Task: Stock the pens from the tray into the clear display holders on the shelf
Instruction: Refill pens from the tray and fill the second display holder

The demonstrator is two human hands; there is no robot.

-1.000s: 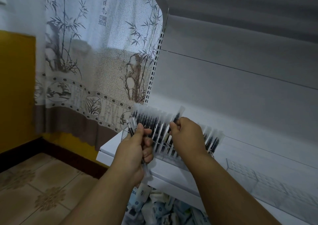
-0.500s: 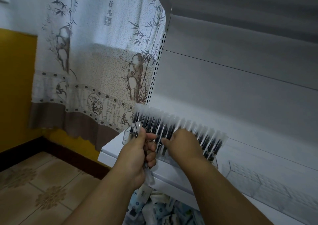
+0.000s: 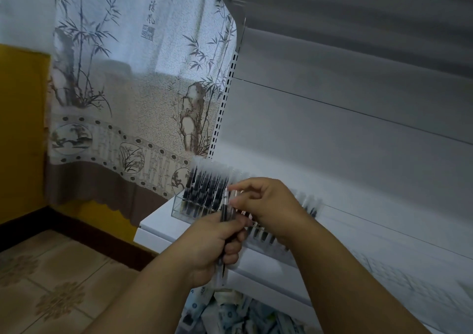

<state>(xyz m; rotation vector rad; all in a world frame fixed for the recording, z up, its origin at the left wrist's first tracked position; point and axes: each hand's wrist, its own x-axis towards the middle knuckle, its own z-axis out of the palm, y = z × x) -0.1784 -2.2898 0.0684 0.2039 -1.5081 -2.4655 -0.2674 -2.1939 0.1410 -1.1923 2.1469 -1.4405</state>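
Note:
A clear display holder stands on the white shelf, filled with a row of black pens with clear caps. My left hand grips a small bundle of pens upright in front of the holder. My right hand is just right of it and pinches the top of one pen in that bundle between thumb and forefinger. The holder's middle part is hidden behind both hands.
A second clear holder sits further right on the shelf, blurred. Below the shelf edge lies a heap of packaged items. A bamboo-print curtain hangs at left, over a yellow wall and tiled floor.
My right hand left the pens in the holder and came across to the bundle in my left hand, taking hold of one pen's top. The left hand dropped slightly.

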